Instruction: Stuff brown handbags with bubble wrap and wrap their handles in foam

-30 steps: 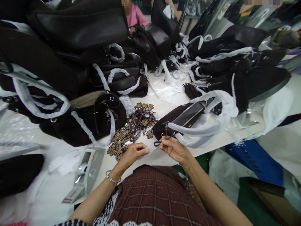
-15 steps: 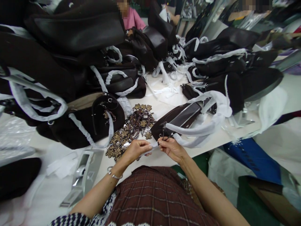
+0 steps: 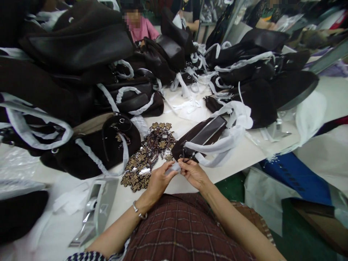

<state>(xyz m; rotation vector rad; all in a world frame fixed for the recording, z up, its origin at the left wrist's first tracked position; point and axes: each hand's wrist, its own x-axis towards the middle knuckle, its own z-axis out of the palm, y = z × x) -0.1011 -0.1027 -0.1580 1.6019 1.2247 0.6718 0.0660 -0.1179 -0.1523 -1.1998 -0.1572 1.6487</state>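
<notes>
At the near edge of the worktable, my left hand [image 3: 160, 180] is closed, thumb against fingers, on a white wrapping strip [image 3: 174, 168]. Beside it my right hand [image 3: 193, 174] pinches at the same spot, on a thin dark strap near the bag's metal hardware; its fingertips hide the exact grip. The dark brown handbag [image 3: 201, 136] lies tilted just beyond my hands, its handles [image 3: 217, 146] wrapped in white. A pile of flower-shaped charms [image 3: 146, 156], patterned tan and black, is left of the bag.
Another dark handbag [image 3: 92, 152] with a charm on it stands at left. More bags are stacked behind on both sides. A grey tape dispenser [image 3: 96, 206] sits near my left forearm. A blue bag [image 3: 299, 177] is at lower right. Co-workers are across the table.
My left hand has turned, its thumb now pointing toward my right hand, and the hands have drawn closer together. The whole view has shifted slightly.
</notes>
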